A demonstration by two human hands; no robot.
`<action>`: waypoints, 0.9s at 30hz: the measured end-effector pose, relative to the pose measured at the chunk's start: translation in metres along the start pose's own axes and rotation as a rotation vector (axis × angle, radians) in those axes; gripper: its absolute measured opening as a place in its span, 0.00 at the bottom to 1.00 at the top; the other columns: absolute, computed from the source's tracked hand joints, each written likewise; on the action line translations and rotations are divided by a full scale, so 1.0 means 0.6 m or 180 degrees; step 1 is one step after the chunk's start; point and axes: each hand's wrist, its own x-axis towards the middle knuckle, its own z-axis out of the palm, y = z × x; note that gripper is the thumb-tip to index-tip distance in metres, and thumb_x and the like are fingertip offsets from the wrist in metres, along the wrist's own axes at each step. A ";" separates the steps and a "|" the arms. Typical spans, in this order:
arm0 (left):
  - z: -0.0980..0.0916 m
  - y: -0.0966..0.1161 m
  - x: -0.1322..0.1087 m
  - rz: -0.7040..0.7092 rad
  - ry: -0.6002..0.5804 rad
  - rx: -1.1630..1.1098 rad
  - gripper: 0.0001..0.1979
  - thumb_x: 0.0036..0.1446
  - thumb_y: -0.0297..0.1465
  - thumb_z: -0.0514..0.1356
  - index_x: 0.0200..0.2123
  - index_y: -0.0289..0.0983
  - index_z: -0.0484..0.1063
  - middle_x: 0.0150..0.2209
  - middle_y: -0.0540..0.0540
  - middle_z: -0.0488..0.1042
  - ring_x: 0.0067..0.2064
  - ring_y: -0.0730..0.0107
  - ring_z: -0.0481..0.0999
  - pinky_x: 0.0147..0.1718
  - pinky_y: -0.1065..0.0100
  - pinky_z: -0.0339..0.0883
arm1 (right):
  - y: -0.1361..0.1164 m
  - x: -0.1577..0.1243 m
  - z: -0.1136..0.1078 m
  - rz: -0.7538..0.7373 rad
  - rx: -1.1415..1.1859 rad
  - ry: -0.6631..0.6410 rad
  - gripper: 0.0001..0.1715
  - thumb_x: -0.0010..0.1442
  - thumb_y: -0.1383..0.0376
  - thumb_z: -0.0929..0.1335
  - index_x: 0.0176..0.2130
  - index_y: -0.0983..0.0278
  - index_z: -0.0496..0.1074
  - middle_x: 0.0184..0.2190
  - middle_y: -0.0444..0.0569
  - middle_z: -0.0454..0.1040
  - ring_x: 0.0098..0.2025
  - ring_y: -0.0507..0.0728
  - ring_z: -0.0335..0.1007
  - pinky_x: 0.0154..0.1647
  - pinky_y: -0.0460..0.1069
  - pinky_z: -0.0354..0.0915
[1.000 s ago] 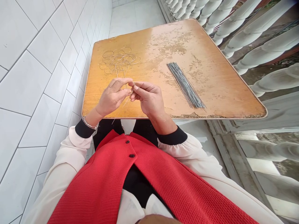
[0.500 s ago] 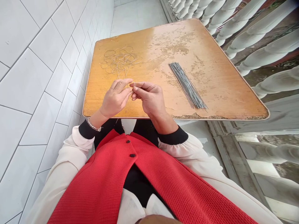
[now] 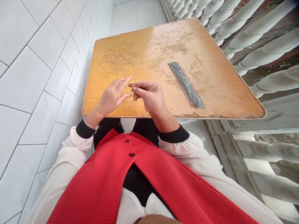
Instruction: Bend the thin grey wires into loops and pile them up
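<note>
My right hand (image 3: 149, 95) pinches a thin wire (image 3: 127, 106) between thumb and fingers, over the near edge of the table. The wire curls into a small loop at the fingertips, and its long end slants down toward my lap. Just left of it, my left hand (image 3: 114, 95) is open, thumb and fingers spread apart around the wire without closing on it. Beyond my left hand lies a loose heap of looped wires (image 3: 121, 59), some with straight tails pointing toward me. To the right rests a bundle of straight grey wires (image 3: 187, 85).
The worn wooden table (image 3: 144, 37) has peeling patches and a chipped front edge. A white tiled wall (image 3: 39, 71) runs close along the left. White balusters (image 3: 249, 34) stand along the right side.
My left thumb and fingers have parted and drawn slightly left, away from the wire. My right hand keeps its pinch, and more of the wire's hanging end now shows.
</note>
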 end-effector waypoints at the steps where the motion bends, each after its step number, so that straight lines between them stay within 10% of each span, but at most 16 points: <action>1: -0.001 0.002 0.000 -0.0024 0.0037 0.0030 0.28 0.71 0.46 0.51 0.68 0.42 0.59 0.59 0.40 0.74 0.59 0.63 0.76 0.56 0.60 0.74 | 0.000 0.000 -0.001 -0.0030 -0.0021 0.0018 0.03 0.53 0.67 0.76 0.30 0.65 0.80 0.25 0.43 0.76 0.20 0.45 0.64 0.22 0.44 0.67; 11: -0.019 0.017 0.008 -0.0082 0.0057 0.0649 0.17 0.71 0.44 0.52 0.42 0.41 0.76 0.44 0.46 0.80 0.44 0.70 0.80 0.41 0.67 0.73 | 0.003 0.003 0.001 -0.0212 -0.0306 0.0083 0.04 0.55 0.66 0.75 0.30 0.65 0.79 0.19 0.40 0.71 0.19 0.45 0.62 0.21 0.43 0.63; 27: -0.009 -0.010 0.006 -0.0002 0.0104 0.0111 0.17 0.71 0.43 0.52 0.41 0.42 0.77 0.45 0.43 0.81 0.47 0.65 0.81 0.47 0.60 0.76 | 0.002 0.001 0.015 -0.0189 -0.0304 0.0225 0.06 0.56 0.62 0.75 0.31 0.63 0.78 0.22 0.41 0.72 0.20 0.47 0.63 0.23 0.45 0.65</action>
